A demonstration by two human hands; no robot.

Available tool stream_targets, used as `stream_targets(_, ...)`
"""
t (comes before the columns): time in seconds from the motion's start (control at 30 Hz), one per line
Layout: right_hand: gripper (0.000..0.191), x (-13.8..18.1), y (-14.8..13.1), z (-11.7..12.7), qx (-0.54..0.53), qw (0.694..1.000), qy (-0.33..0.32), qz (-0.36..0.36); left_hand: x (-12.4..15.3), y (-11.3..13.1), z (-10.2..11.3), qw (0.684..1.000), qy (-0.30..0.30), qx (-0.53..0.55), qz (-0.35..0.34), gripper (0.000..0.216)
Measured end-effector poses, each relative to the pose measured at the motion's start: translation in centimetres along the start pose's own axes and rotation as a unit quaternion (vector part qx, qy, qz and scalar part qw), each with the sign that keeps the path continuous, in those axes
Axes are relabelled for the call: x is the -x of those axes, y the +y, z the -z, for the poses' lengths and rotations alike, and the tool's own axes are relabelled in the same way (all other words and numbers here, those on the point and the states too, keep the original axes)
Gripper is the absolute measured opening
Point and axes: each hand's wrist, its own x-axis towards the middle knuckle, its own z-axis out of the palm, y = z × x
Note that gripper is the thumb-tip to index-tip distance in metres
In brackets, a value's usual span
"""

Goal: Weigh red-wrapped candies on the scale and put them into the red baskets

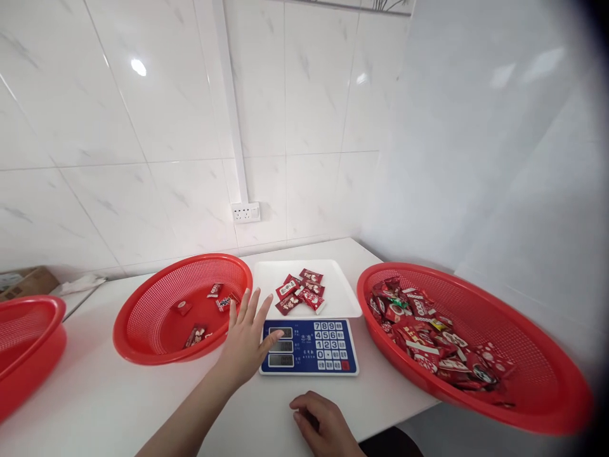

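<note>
My left hand [245, 339] is open with fingers spread, hovering between the left red basket [143, 311] and the electronic scale's blue keypad [309, 346]. The white scale tray [340, 298] carries several red candy packets [301, 291]. A few more red packets [196, 333] lie inside the left basket. My right hand [323, 425] rests on the white table near its front edge, below the scale, with fingers curled under and nothing seen in them.
A large red basket [537, 355] at the right holds a heap of red candy packets [428, 336] and overhangs the table edge. Another red basket [28, 336] sits at far left. A cardboard box [28, 282] and a wall socket [246, 212] are behind.
</note>
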Motion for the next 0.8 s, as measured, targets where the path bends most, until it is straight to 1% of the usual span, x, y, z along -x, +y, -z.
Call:
stream_targets(0.1, 0.020, 0.1, -0.6, 0.3, 0.000, 1.000, -0.004, -0.011, -0.5, 0.5, 0.1, 0.999, 0.035, -0.028, -0.011, 0.064)
stream_targets(0.23, 0.020, 0.1, -1.3, 0.6, -0.010, 1.000, -0.003, -0.023, -0.9, 0.8, 0.1, 0.997, 0.049, -0.051, -0.016, 0.064)
stream_targets(0.37, 0.021, 0.2, -0.5, 0.1, -0.001, 1.000, 0.002, -0.014, -0.6, 0.4, 0.0, 0.996, 0.048, -0.068, -0.015, 0.060)
stream_targets(0.47, 0.021, 0.1, 0.5, -0.4, 0.010, 1.000, 0.004, -0.005, -0.2, -0.6, -0.1, 0.995, 0.051, -0.091, 0.004, 0.059)
stream_targets(0.53, 0.021, 0.0, 0.9, -0.6, 0.013, 1.000, 0.004, -0.008, 0.2, -1.6, -0.2, 0.993, 0.040, -0.109, 0.028, 0.059)
stream_targets(0.67, 0.021, 0.0, 0.6, -0.4, 0.010, 1.000, -0.002, -0.012, 1.4, -3.2, -0.2, 0.992, -0.015, -0.116, 0.055, 0.057)
stream_targets(0.8, 0.022, 0.1, -0.1, 0.1, -0.003, 1.000, -0.005, -0.006, 2.7, -3.8, 0.7, 0.993, -0.043, -0.090, 0.066, 0.054)
